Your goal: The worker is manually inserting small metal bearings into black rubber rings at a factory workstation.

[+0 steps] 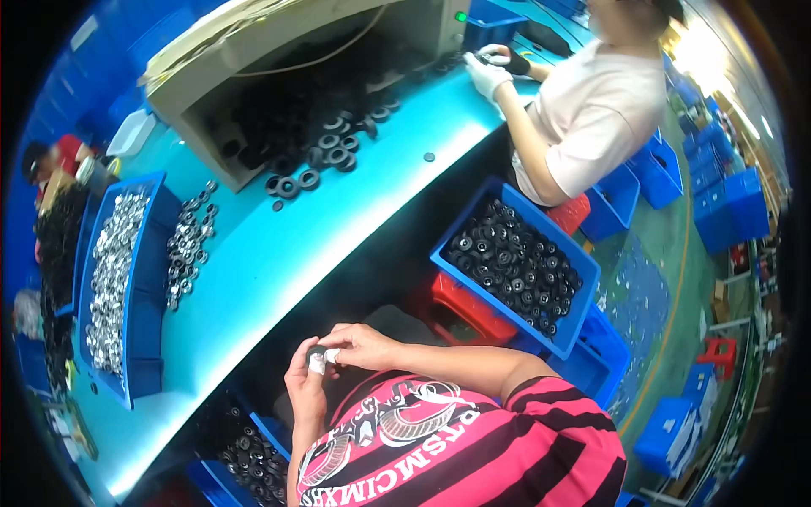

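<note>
The left hand (306, 382) and right hand (363, 345) are meeting just above the striped shirt (456, 444), fingers (338, 355) of both pinching a small part (318, 357) between them; it is showing a dark round top and a white lower bit, but the fingers are covering most of it and its shape is hard to make out. Just below the left hand, a blue bin (253, 456) of dark rings is being cut off by the picture's lower edge and partly hidden under the bench (279, 245). Right of the fingers, a second blue bin (517, 264) of black rings is sitting on a red stool (465, 308), mostly covered. Far above the fingers, loose black rings (329, 148) are spilling from a grey machine housing (279, 59) whose inside is too dark to read. Up and left, a tray (118, 279) of silver parts is lying at the bench end. At the top right, a co-worker's gloved hand (488, 76) is holding something small and unclear.
</note>
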A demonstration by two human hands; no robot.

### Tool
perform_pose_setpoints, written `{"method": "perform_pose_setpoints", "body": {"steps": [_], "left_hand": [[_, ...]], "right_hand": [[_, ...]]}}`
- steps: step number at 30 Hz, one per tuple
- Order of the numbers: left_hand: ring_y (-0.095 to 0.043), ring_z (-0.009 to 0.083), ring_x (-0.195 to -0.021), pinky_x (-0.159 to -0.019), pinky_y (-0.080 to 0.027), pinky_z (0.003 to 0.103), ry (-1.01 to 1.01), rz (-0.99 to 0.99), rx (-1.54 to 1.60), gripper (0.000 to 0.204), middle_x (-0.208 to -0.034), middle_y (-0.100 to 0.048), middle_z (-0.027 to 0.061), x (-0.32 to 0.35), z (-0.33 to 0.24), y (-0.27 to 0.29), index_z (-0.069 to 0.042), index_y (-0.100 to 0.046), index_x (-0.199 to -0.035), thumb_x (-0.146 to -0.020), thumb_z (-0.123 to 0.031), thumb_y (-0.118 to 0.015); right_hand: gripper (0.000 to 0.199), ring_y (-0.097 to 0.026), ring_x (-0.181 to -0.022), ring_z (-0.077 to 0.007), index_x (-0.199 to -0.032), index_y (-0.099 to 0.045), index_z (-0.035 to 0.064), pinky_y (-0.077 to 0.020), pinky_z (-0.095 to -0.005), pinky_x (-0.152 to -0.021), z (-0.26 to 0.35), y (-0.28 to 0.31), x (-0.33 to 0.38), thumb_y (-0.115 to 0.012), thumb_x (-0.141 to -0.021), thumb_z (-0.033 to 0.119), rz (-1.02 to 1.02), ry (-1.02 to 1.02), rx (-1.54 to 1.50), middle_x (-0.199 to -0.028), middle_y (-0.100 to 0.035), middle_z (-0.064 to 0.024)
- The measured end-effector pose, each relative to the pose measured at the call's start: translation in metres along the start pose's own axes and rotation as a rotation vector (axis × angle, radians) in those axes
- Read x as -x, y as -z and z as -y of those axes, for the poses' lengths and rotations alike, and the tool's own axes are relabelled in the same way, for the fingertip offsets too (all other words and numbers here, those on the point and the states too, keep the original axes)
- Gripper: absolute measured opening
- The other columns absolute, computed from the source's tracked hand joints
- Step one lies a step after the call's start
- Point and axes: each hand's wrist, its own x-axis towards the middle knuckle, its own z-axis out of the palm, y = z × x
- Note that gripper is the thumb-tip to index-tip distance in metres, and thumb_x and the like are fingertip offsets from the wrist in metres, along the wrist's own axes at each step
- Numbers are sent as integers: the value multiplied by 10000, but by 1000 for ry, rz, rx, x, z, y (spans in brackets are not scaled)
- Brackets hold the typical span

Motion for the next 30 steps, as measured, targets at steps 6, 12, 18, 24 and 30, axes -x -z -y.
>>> {"method": "perform_pose_setpoints", "body": {"steps": [6, 12, 18, 24, 30], "left_hand": [[-617, 89, -739, -628, -505, 231, -114, -114, -81, 250, -953, -671, 36, 3, 2, 6, -18, -659, -1247, -1003, -50, -613], [-582, 56, -698, -582, -456, 204, -169, -181, -119, 224, -901, -654, 18, 5, 16, 7, -12, -692, -1179, -980, 15, -593], [-611, 70, -746, -608, -487, 212, -201, -228, -190, 235, -924, -666, 26, 1, 19, 3, -6, -707, -1164, -973, 29, -575], [-644, 117, -933, -763, -551, 252, -170, -130, -234, 341, -1107, -674, 52, 0, 6, 19, -48, -638, -1332, -1006, -49, -538], [-651, 122, -941, -773, -556, 275, -19, -18, -66, 464, -1120, -661, 62, 20, -16, 22, -68, -498, -1480, -1020, -66, -553]], "right_hand": [[260, -681, -801, -158, -1137, -749, 5, -550, -288, -709, -10, -14, -12, -649, -910, 83, -33, 31, -1, -966, -615, -83], [296, -671, -801, -150, -1197, -729, -1, -554, -279, -716, -20, -17, -12, -635, -921, 52, -21, 87, 117, -997, -607, -85], [298, -631, -797, -161, -1203, -737, 54, -515, -302, -700, -20, -19, -11, -695, -923, 143, -72, 154, 279, -926, -597, -85], [331, -656, -869, -165, -1247, -715, 49, -555, -302, -753, -13, -25, -23, -678, -919, 70, -63, 147, 250, -990, -604, -90], [328, -695, -1006, -171, -1274, -663, -44, -600, -292, -818, -16, -30, -24, -629, -950, -4, -25, -112, -337, -1145, -676, -100]]}}
